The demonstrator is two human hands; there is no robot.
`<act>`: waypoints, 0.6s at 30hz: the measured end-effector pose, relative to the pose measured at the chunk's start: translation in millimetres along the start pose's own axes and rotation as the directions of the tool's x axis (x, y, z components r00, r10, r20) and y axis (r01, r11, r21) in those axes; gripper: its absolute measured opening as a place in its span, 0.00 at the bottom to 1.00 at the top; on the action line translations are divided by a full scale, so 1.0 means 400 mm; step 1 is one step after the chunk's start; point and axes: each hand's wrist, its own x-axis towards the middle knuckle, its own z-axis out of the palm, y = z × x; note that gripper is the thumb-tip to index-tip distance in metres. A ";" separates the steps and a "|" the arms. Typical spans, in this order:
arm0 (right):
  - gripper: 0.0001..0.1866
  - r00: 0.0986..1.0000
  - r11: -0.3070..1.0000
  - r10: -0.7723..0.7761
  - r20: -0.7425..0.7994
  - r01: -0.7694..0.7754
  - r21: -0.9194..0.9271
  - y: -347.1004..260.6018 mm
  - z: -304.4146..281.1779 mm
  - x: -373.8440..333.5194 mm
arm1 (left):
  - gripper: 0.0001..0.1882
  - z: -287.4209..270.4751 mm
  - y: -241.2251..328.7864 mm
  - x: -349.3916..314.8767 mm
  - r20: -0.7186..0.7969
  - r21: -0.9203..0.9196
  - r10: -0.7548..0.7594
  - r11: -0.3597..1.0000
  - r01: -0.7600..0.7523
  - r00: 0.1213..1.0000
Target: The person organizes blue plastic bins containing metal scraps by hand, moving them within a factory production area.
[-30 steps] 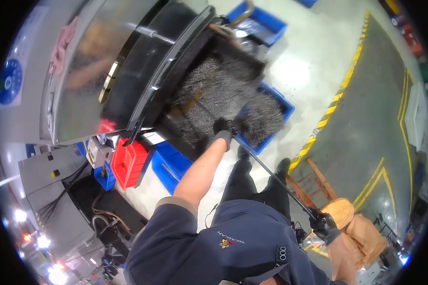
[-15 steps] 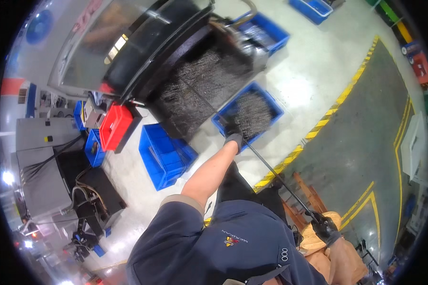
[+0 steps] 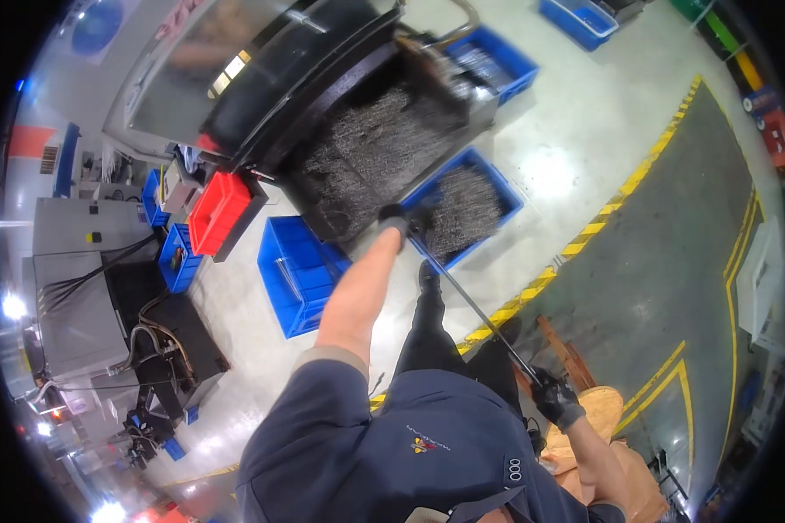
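Both my hands wear black gloves and hold one long thin dark rod (image 3: pixel 475 305). My left hand (image 3: pixel 393 215) is closed around it, above the gap between a blue crate (image 3: pixel 427 257) and the machine's dark chip tray (image 3: pixel 344 234). Lower right, beside my hip, my right hand (image 3: pixel 556 398) grips the rod's near end. The rod's far stretch runs over metal shavings (image 3: pixel 371 131) in the tray; its tip is hard to make out among them. More grey shavings (image 3: pixel 465 209) fill much of the blue crate.
A machine with a dark windowed door (image 3: pixel 279 83) rises beyond the tray. Left of me are a blue bin (image 3: pixel 292 292), a red bin (image 3: pixel 221 213) and a grey cabinet (image 3: pixel 78 231). Yellow-black striped tape (image 3: pixel 602 231) marks the floor at right. A wooden stool (image 3: pixel 597 410) stands near my right arm.
My left hand has moved left and away from me, and my right hand has come left and up. The rod has shifted farther toward the tray.
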 end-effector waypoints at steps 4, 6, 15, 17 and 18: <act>0.17 0.990 0.988 0.111 0.085 -0.101 -0.113 -0.096 -0.093 0.006 | 0.19 -0.043 0.034 0.036 0.319 -0.153 -0.285 0.926 0.346 0.904; 0.16 0.991 0.994 0.020 0.130 -0.005 -0.113 -0.172 -0.208 0.000 | 0.16 -0.028 -0.060 0.021 0.030 0.135 0.008 0.991 -0.012 1.000; 0.14 0.893 0.911 0.410 0.185 -0.408 -0.049 -0.237 -0.405 -0.140 | 0.13 -0.036 0.202 -0.149 0.223 -0.900 -0.120 0.356 0.252 0.967; 0.14 0.838 0.849 0.496 0.227 -0.523 0.077 -0.220 -0.419 -0.187 | 0.12 -0.060 0.257 -0.239 0.307 -0.858 -0.167 0.377 0.348 0.937; 0.14 0.866 0.877 0.472 0.166 -0.480 0.014 -0.210 -0.425 -0.212 | 0.14 -0.076 0.287 -0.278 0.357 -0.841 -0.156 0.375 0.389 0.921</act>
